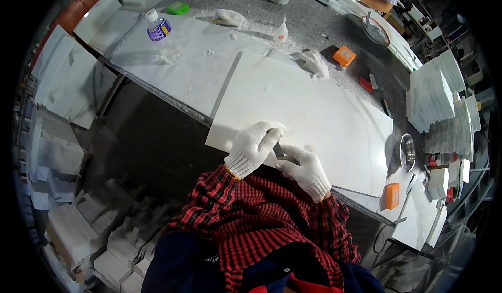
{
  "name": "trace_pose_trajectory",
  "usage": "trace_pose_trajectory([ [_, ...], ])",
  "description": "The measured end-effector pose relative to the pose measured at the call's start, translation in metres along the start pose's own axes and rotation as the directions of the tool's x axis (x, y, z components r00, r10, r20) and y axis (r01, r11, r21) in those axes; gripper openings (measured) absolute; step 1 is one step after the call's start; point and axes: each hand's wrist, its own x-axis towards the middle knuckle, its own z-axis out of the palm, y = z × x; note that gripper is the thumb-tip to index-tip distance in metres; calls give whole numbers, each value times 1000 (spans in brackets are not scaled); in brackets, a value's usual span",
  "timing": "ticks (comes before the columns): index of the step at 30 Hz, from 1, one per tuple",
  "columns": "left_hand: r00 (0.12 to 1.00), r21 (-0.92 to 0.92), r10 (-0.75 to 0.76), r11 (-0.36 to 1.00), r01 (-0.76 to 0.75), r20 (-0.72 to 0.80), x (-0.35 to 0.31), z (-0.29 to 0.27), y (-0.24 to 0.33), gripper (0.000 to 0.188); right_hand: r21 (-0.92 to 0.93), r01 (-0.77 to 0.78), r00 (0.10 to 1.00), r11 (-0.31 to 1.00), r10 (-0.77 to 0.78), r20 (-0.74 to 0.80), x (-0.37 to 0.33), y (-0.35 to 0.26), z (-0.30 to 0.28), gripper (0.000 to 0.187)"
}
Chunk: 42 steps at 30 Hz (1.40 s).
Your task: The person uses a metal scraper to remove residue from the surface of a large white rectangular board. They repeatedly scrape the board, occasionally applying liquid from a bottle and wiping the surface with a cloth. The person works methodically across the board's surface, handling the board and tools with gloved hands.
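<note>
A large white stone slab (314, 110) lies on the workbench in front of me. My left hand (253, 146), in a white knit glove, is closed around a small dark flat tool (277, 149) at the slab's near edge. My right hand (306, 170), also gloved, rests on the slab's near edge just right of the tool, its fingers touching the blade. Both red-checked sleeves come up from the lower edge.
On the bench stand a plastic water bottle (157, 27), a small white glue bottle (281, 31), an orange block (344, 55), another orange block (392, 195) and a metal bowl (407, 152). Stacked white tiles (431, 94) rise at right; stone offcuts (78, 225) lie at lower left.
</note>
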Motion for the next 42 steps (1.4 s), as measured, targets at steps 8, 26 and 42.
trace_pose_trajectory([
  [8, 897, 605, 203, 678, -418, 393, 54, -23, -37, 69, 22, -45, 944, 999, 50, -327, 10, -8, -29, 31],
  [26, 782, 718, -108, 490, -495, 614, 45, -6, -59, 79, -56, 35, 917, 998, -55, -395, 36, -4, -74, 35],
  [42, 934, 608, 159, 722, -332, 321, 126, -73, -94, 65, -599, 243, 924, 763, -371, -97, 184, -30, -61, 34],
])
